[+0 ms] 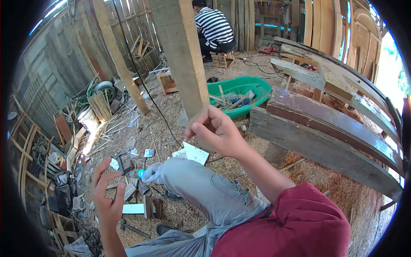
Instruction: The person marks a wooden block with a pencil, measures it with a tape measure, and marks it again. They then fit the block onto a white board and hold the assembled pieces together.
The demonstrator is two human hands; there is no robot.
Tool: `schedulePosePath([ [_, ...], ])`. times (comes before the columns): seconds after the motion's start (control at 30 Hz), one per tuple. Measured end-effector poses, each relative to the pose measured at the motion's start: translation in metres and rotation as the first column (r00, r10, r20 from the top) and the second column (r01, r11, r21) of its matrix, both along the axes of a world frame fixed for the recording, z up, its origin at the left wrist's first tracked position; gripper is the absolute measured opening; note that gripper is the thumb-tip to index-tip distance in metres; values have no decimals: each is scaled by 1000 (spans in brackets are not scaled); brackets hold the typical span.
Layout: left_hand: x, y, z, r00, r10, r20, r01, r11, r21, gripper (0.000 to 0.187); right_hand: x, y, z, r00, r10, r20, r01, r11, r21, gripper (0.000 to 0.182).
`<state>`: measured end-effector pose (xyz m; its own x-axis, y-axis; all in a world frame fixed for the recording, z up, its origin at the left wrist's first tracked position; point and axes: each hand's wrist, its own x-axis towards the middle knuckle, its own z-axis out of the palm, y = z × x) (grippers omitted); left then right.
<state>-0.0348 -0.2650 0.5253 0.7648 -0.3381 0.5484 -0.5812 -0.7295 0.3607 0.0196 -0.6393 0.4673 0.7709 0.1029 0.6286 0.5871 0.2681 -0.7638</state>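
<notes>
My left hand is raised at the lower left with its fingers apart and curved, holding nothing that I can see. Beneath it lie a hammer and wood offcuts on the sawdust floor. My right hand is held up near the centre, in front of the foot of a wooden post. Its fingers are curled toward the thumb, and whatever may be between them is too small to make out. My knee, in grey trousers, is below the right hand.
A green tub with wood scraps stands behind the post. Thick planks form a bench on the right. Farther back, a person in a striped shirt sits low. Debris and a wheel lie along the left wall.
</notes>
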Motion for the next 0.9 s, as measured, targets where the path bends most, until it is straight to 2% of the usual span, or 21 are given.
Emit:
schedulePosePath([
  [0.1,0,-17,-10,999,26,24,-25,999,-42,18,3,24,26,991,74,-113,-60,991,123,10],
  [0.2,14,-18,-24,999,48,24,-47,998,-41,15,21,56,42,972,-121,201,136,989,-63,9],
  [0.3,32,-5,-53,997,16,-82,-27,990,-140,13,38,91,37,970,-64,235,84,993,-79,7],
  [0.33,42,5,-65,996,-19,-90,7,992,-126,16,43,103,32,967,-57,247,80,993,-83,7],
  [0.43,71,21,-109,905,-112,-411,-142,830,-540,22,47,136,5,994,-29,110,40,994,-102,9],
  [0.47,79,6,-120,929,-116,-351,-138,772,-620,27,53,142,-6,998,8,63,-1,994,-108,9],
  [0.5,85,1,-120,905,-146,-399,-131,798,-589,26,56,148,-16,999,51,17,-49,993,-107,9],
  [0.57,99,-2,-112,859,-178,-480,-115,847,-519,25,70,155,-47,1000,-10,14,11,995,-101,9],
  [0.6,107,-6,-118,870,-135,-475,-130,866,-483,21,81,156,-62,999,-37,13,38,995,-95,9],
  [0.67,121,-8,-128,943,-58,-328,-27,968,-248,21,95,151,-82,996,-72,-45,68,993,-95,10],
  [0.73,126,-14,-131,936,-46,-348,1,992,-128,25,102,148,-96,987,-113,-116,99,988,-122,11],
  [0.8,131,-13,-138,922,-54,-385,-8,988,-157,23,112,146,-103,973,-163,-165,134,976,-172,12],
  [0.9,135,-3,-146,888,-40,-458,-62,977,-205,28,117,155,-108,973,-96,-210,63,985,-158,13],
])
